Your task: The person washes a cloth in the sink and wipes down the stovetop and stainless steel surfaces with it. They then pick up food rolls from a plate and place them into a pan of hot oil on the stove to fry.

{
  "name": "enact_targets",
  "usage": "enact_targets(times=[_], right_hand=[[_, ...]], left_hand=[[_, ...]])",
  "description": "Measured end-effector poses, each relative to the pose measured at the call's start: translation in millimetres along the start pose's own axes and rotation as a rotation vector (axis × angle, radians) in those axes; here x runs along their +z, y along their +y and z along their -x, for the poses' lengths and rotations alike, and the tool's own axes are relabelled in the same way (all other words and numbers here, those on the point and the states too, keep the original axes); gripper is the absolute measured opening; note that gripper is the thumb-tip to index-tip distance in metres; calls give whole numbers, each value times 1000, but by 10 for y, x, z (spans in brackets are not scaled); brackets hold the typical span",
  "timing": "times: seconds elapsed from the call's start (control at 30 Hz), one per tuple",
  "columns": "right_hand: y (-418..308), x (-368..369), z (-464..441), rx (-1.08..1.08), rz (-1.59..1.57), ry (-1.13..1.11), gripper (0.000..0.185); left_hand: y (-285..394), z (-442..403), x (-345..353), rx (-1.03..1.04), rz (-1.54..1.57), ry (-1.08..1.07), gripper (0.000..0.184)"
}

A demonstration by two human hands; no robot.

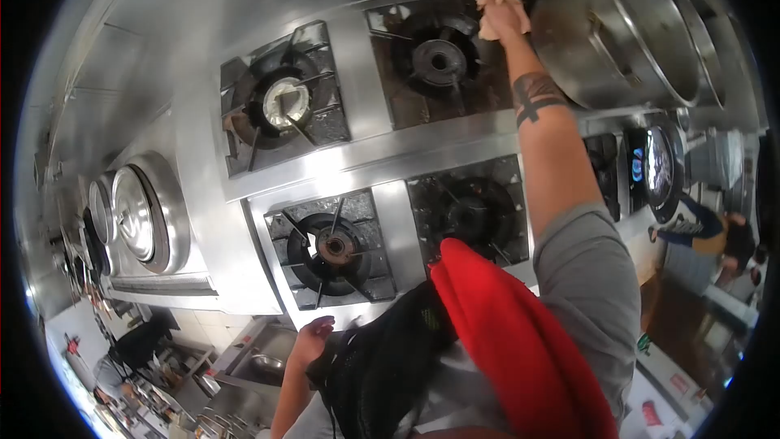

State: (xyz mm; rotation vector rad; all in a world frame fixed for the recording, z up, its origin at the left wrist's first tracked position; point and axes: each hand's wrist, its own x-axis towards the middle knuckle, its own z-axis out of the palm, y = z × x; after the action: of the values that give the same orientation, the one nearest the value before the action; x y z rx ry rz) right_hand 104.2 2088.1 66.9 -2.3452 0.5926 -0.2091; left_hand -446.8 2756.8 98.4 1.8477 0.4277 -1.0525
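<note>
My right hand [503, 16] is stretched out to the far edge of the stove, closed on a crumpled pale cloth [491, 27]. The cloth lies against the steel beside the back right burner [439, 61] and close to a large steel pot [597, 41]. Low on the left, my left hand [311, 341] hangs just off the stove's front edge, its fingers loosely bent and apart, holding nothing. Closest to it is the front left burner [333, 248] with its black grate. The front right burner [470, 215] sits below my right arm.
The back left burner [284, 104] has a light, shiny center. Lidded pans [134, 211] stand on the counter to the left. A red cloth [516, 333] hangs over my front. At the right, a wok [660, 167] tilts on its side, and another person [707, 236] is beyond it.
</note>
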Motion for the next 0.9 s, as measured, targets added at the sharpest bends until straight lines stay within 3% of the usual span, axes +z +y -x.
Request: enact_targets(times=[0.1,0.17,0.2,0.23,0.27,0.33,0.37,0.4,0.43,0.47,0.53,0.63,0.67,0.73,0.77,0.8,0.83,0.87,0.9], right_hand=[[65,133,-781,209,-14,-142,46],[-264,80,-757,-93,318,-126,45],[-425,144,-702,-101,336,-147,45],[-610,273,-636,-238,472,-147,43],[-807,416,-550,-373,602,-146,41],[-1289,754,-328,-418,432,-417,36],[-1778,816,-170,-688,699,-710,32],[-1867,1085,64,-756,751,-502,20],[-1566,1833,-396,-1133,601,-484,23],[-1748,2024,-219,-1132,605,-493,23],[-2350,2138,334,-799,383,-421,24],[-2850,1526,1248,-656,504,-205,17],[-2698,1655,1244,-668,507,-199,17],[-2024,2116,1209,-952,203,-55,38],[-1885,2106,1429,-940,324,-52,38],[-1941,1797,1818,-754,341,-325,37],[-1931,1593,2154,-594,283,-459,32],[-1542,1508,2715,-888,108,-197,32],[-1488,1275,3014,-899,105,-353,36]], left_hand=[[83,-106,30,-21,9,-8,27],[221,-183,76,-86,26,-47,27],[305,-252,98,-130,27,-96,28],[396,-334,112,-172,28,-140,29],[506,-430,100,-107,-74,-178,31],[739,-577,85,-68,-171,-208,32],[913,-621,60,-59,-247,-226,33],[1075,-629,47,1,-183,-223,34],[1073,-637,37,-8,-175,-235,34],[1062,-643,18,16,-91,-223,34],[996,-597,-17,71,31,-182,33],[804,-460,-78,60,73,-138,32],[657,-416,-71,74,95,-106,31],[575,-335,-97,82,68,-104,31],[530,-286,-89,76,33,-107,31],[348,-293,-16,130,39,-64,31],[327,-267,24,139,39,-63,31],[366,-218,41,189,-45,-51,31],[435,-240,43,227,-127,-41,31]])
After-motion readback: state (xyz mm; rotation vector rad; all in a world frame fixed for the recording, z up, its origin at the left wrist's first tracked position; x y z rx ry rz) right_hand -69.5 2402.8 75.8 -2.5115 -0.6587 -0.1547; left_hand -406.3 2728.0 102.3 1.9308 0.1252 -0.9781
